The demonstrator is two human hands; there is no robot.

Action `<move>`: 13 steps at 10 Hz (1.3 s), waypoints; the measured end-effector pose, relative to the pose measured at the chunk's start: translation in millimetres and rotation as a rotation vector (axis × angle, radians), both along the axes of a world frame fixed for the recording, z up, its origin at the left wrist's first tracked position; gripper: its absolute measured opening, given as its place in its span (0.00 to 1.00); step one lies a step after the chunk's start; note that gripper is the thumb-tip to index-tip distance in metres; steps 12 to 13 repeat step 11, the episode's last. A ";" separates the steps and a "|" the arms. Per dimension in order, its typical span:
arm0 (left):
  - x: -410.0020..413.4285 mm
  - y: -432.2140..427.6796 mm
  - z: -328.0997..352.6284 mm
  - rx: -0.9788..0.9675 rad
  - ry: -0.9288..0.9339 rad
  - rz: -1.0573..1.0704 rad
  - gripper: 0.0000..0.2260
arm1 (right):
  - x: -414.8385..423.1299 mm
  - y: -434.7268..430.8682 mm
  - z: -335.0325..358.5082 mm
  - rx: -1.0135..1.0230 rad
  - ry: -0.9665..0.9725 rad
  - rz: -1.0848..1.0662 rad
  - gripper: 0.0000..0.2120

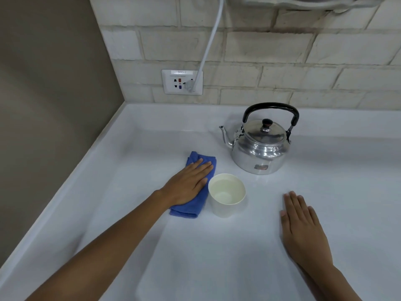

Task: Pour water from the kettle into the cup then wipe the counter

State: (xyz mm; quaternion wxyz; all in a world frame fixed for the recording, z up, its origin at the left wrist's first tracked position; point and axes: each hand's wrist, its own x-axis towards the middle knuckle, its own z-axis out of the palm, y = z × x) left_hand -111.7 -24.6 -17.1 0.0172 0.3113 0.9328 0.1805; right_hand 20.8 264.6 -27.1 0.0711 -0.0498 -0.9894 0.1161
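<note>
A shiny metal kettle [261, 146] with a black handle stands upright on the white counter [217, 257], spout pointing left. In front of it, a white paper cup [226, 194] holds water. Just left of the cup lies a folded blue cloth [193, 208]. My left hand [187, 184] rests flat on top of the cloth, fingers extended and pressing down. My right hand [303, 230] lies palm down on the bare counter to the right of the cup, holding nothing.
A wall socket [182, 82] with a white plug and cable [208, 46] sits on the brick-tiled back wall. A brown side wall [43, 105] borders the counter on the left. The counter has a raised rim along the left and back.
</note>
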 end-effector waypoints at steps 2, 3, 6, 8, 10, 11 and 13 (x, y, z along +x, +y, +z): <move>-43.5 17.8 1.0 -0.045 0.010 0.114 0.21 | 0.8 -1.2 3.5 0.000 -0.008 0.001 0.33; -61.2 23.2 0.2 -0.063 -0.012 0.180 0.21 | 2.3 -1.9 5.1 0.005 -0.008 0.005 0.33; -90.3 26.5 -0.7 -0.112 -0.035 0.264 0.22 | 3.0 -2.5 5.7 0.005 -0.010 -0.003 0.32; -96.1 25.9 1.6 -0.150 -0.039 0.259 0.22 | 3.9 -2.6 7.5 0.019 -0.021 0.007 0.34; -96.3 26.1 7.0 -0.168 -0.067 0.242 0.22 | 4.0 -0.1 8.8 0.000 -0.040 0.007 0.34; -95.3 24.6 9.9 -0.181 -0.113 0.218 0.23 | 4.0 -2.6 7.0 0.009 -0.066 -0.013 0.32; -95.3 24.6 9.9 -0.181 -0.113 0.218 0.23 | 4.0 -2.6 7.0 0.009 -0.066 -0.013 0.32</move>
